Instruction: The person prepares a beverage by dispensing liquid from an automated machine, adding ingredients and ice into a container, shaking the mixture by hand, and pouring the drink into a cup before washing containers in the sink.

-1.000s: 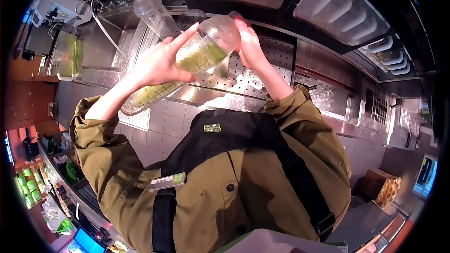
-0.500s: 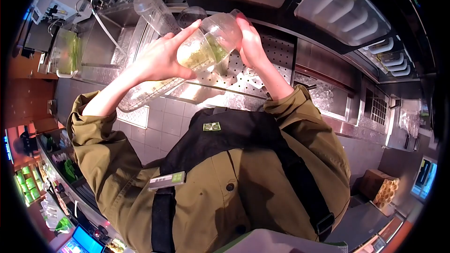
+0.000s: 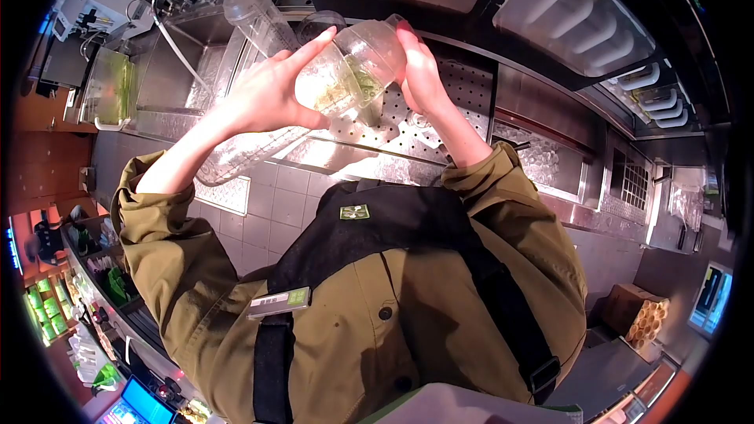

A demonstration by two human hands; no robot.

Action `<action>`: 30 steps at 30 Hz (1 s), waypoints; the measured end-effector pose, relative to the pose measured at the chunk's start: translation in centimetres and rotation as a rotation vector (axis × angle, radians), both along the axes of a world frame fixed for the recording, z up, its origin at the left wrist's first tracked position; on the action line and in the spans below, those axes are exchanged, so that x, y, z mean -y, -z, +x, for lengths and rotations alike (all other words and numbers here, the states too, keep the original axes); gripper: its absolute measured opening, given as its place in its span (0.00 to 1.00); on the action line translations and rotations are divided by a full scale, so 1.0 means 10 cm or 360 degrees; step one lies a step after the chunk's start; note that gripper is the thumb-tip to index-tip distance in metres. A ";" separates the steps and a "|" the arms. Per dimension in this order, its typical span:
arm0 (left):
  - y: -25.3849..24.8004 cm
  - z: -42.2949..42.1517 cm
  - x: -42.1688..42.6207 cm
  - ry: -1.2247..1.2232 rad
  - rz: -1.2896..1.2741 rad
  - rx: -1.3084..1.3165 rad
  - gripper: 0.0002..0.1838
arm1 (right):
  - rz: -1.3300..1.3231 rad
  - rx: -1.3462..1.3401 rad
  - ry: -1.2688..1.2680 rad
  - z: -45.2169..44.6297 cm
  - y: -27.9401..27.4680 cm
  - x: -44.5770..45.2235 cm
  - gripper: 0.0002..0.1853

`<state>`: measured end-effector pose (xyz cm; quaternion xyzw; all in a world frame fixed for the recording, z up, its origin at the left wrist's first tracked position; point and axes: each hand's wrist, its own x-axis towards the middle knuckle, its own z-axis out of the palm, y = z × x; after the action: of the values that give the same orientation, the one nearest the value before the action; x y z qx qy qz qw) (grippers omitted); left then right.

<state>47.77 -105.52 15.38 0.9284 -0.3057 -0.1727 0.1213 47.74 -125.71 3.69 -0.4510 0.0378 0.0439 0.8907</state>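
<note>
A clear plastic shaker (image 3: pixel 255 145) with printed markings lies steeply tilted between my hands, its base low on the left and its domed top high on the right. Pale green, frothy-looking contents show through its upper part. My left hand (image 3: pixel 263 94) is wrapped round the shaker's body, thumb below and index finger above. At the domed top, my right hand (image 3: pixel 420 71) presses its fingers against the far side. Partly hidden beneath the shaker, a clear cup (image 3: pixel 371 115) stands on the perforated drain tray (image 3: pixel 459 102). Another clear shaker (image 3: pixel 255 16) stands behind my left hand.
On the left are a metal sink (image 3: pixel 177 63) with a white hose and a clear container (image 3: pixel 111 86) with green contents. Lidded bins (image 3: pixel 577 16) line the far right. An ice well (image 3: pixel 538 159) lies right of the tray; a cardboard box (image 3: pixel 632 314) sits lower right.
The green contents inside the shaker have shifted and look more broken up near the top. My hands and the shaker have barely moved.
</note>
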 end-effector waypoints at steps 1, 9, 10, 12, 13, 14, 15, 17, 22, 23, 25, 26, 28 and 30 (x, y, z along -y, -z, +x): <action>0.04 0.01 -0.03 0.0021 -0.0041 0.0048 0.55 | -0.0009 0.0011 0.0002 0.00 0.01 0.00 0.25; -0.02 0.01 0.03 0.0020 0.0017 -0.0041 0.53 | -0.0081 0.0041 0.0039 -0.04 -0.06 -0.01 0.25; 0.01 0.02 0.01 0.0049 -0.0011 -0.0018 0.53 | -0.0076 0.0047 0.0039 -0.04 -0.05 0.00 0.25; 0.03 0.03 -0.01 0.0071 -0.0056 0.0006 0.53 | -0.0065 0.0056 0.0040 -0.03 -0.03 0.00 0.26; 0.02 0.02 -0.01 0.0065 -0.0072 0.0008 0.53 | -0.0080 0.0055 0.0043 -0.03 -0.03 0.00 0.26; 0.02 0.02 -0.02 0.0058 -0.0088 0.0008 0.53 | -0.0095 0.0054 0.0045 -0.02 -0.03 0.00 0.26; 0.02 0.02 -0.04 0.0048 -0.0136 -0.0024 0.53 | -0.0109 0.0051 0.0049 -0.02 -0.03 0.00 0.26; 0.03 0.03 -0.07 0.0027 -0.0232 -0.0084 0.53 | -0.0124 0.0036 0.0042 -0.03 -0.05 -0.01 0.26; 0.04 0.03 -0.25 0.0015 -0.0565 0.0049 0.55 | -0.0162 -0.0009 0.0019 0.00 -0.03 0.00 0.26; 0.08 0.03 -0.32 0.0022 -0.0649 0.0169 0.56 | -0.0161 0.0005 0.0013 -0.01 -0.05 0.00 0.26; 0.20 0.03 -0.49 -0.0201 -0.0913 0.0124 0.59 | -0.0191 0.0034 0.0050 -0.03 -0.09 0.00 0.25; 0.24 -0.02 -0.53 -0.0386 -0.1050 0.0069 0.60 | -0.0220 0.0052 0.0089 -0.04 -0.10 -0.01 0.24; 0.53 -0.03 -0.68 -0.0615 -0.1224 0.0249 0.64 | -0.0233 0.0066 0.0126 -0.04 -0.11 -0.04 0.24; 0.92 0.05 -0.77 -0.0800 -0.1322 0.0548 0.64 | -0.0212 0.0058 0.0121 -0.01 -0.09 -0.04 0.24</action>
<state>48.30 -97.81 6.19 0.8617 -0.1316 0.1530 0.4655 47.62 -125.32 4.54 -0.5081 0.0415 -0.0008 0.8603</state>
